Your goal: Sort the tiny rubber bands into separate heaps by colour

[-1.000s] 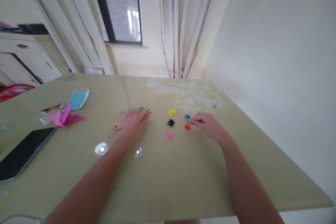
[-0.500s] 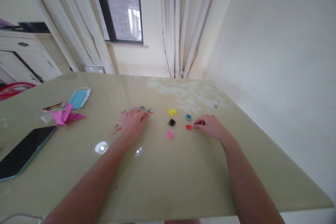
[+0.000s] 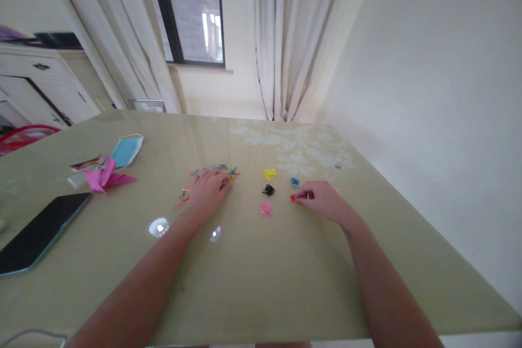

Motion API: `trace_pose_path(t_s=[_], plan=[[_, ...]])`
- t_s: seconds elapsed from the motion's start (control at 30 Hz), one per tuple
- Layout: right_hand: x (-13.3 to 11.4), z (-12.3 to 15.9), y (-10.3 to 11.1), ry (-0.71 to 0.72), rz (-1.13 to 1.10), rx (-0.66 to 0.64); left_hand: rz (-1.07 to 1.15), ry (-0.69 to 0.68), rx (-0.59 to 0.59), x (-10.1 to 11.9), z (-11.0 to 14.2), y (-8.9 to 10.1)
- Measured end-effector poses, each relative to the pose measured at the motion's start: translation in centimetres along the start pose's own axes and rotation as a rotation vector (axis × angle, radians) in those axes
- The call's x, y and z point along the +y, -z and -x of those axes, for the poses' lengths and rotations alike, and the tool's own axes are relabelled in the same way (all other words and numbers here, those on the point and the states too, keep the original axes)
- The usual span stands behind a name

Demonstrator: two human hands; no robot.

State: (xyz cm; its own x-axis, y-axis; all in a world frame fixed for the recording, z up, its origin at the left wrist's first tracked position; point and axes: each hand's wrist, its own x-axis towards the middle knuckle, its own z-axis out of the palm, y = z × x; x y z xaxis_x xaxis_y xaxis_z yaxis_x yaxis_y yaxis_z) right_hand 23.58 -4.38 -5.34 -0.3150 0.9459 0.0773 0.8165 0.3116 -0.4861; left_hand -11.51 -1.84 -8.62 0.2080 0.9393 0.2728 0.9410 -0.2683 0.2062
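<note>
On the pale green table (image 3: 261, 277) lie small sorted heaps of tiny coloured pieces: yellow (image 3: 269, 173), black (image 3: 268, 190), pink (image 3: 266, 208), blue (image 3: 294, 181) and red (image 3: 292, 197). My right hand (image 3: 322, 200) rests beside the red heap, its fingertips pinched at the heap's edge. My left hand (image 3: 209, 190) lies palm down, fingers curled, on a scattered mixed heap of coloured pieces (image 3: 222, 169). What either hand holds is too small to make out.
A dark phone or tablet (image 3: 38, 231) lies at the left. Behind it are a pink folded paper (image 3: 104, 178), a blue face mask (image 3: 126, 149) and a small card (image 3: 86, 163). A small clear thing (image 3: 338, 163) sits far right. Curtains and a window stand behind.
My right hand has drawn back slightly and closed its fingers at the red heap. My left hand stays on the mixed heap. The camera has shifted a little.
</note>
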Motion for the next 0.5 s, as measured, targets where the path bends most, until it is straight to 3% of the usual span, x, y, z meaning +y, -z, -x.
trace_pose_path(t_s=[0.33, 0.5], plan=[[-1.0, -0.2, -0.3, 0.072, 0.019, 0.125, -0.005, 0.052, 0.055, 0.2, 0.2, 0.7], [-2.4, -0.3, -1.2, 0.119, -0.004, 0.164, 0.196, 0.082, 0.175, 0.2, -0.3, 1.0]])
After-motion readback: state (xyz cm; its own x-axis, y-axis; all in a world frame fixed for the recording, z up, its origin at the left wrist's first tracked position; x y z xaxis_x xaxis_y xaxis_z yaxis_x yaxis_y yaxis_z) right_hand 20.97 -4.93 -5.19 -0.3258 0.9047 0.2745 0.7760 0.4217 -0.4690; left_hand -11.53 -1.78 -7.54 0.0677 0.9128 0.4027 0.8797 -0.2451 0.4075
